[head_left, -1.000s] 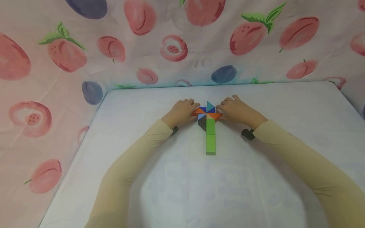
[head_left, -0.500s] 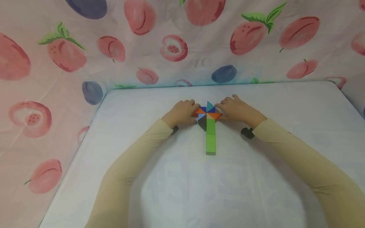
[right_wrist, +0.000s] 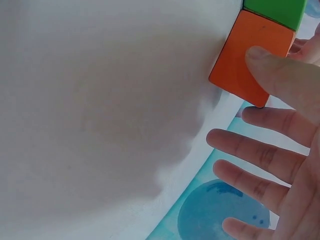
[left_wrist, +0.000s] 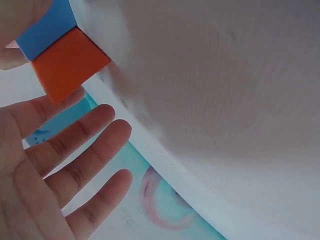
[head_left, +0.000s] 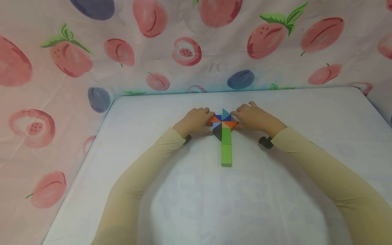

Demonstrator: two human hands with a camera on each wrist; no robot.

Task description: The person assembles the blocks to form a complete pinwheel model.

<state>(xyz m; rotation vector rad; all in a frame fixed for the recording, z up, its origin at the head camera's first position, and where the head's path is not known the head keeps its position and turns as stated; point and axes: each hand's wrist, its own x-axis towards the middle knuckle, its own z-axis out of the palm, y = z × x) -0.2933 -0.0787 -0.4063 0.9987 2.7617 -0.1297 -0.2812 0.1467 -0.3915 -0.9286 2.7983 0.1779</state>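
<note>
A pinwheel shape of triangular blocks lies on the table in the head view, topped by a teal triangular block [head_left: 225, 114]. Below it, two green rectangular blocks [head_left: 226, 154] form a straight stem. My left hand [head_left: 196, 121] pinches the left side: its index finger meets an orange triangular block [left_wrist: 70, 65], and its thumb lies against a blue triangular block [left_wrist: 52, 30]. On the opposite side, my right hand [head_left: 255, 118] holds another orange triangular block [right_wrist: 250, 57], thumb flat on its face and index finger at its lower corner. The other fingers of both hands are extended.
The white-covered table [head_left: 183, 211] stretches around the blocks. Behind and to the left hangs a fruit-print cloth [head_left: 214, 44]. A dark wrist device [head_left: 265, 143] shows beneath the right cuff, and part of another [head_left: 188, 139] beneath the left.
Slight movement only: my left thumb has come up against the pinwheel's lower left side, and my right fingers have edged a little inward. The blocks look unmoved.
</note>
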